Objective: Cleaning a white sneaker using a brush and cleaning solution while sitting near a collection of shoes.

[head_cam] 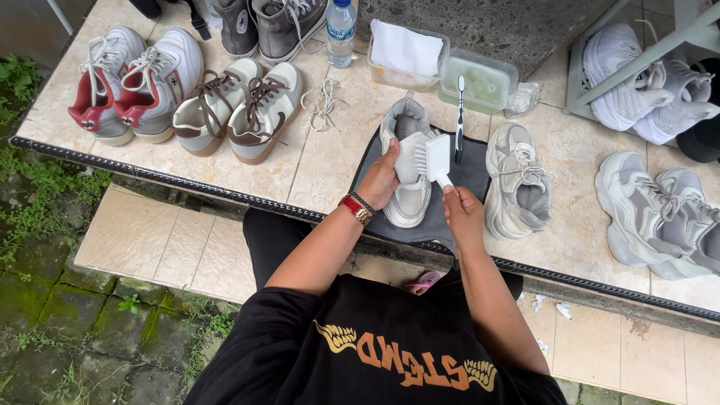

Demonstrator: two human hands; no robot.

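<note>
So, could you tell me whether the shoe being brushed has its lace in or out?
Out. The shoe under the left hand shows no lace, and a loose lace lies on the tiles nearby.

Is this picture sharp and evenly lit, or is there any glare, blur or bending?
Head view: soft, even daylight, only faint shadows under the shoes. The sneaker, brush and both the left hand and right hand look sharp. No strong glare on the tiles. The ledge edge bows slightly, a wide-lens effect.

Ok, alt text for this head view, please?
A person's left hand steadies a pale sneaker on a dark cloth while the right hand holds a white brush against it. Other shoes line the tiled ledge.
</note>
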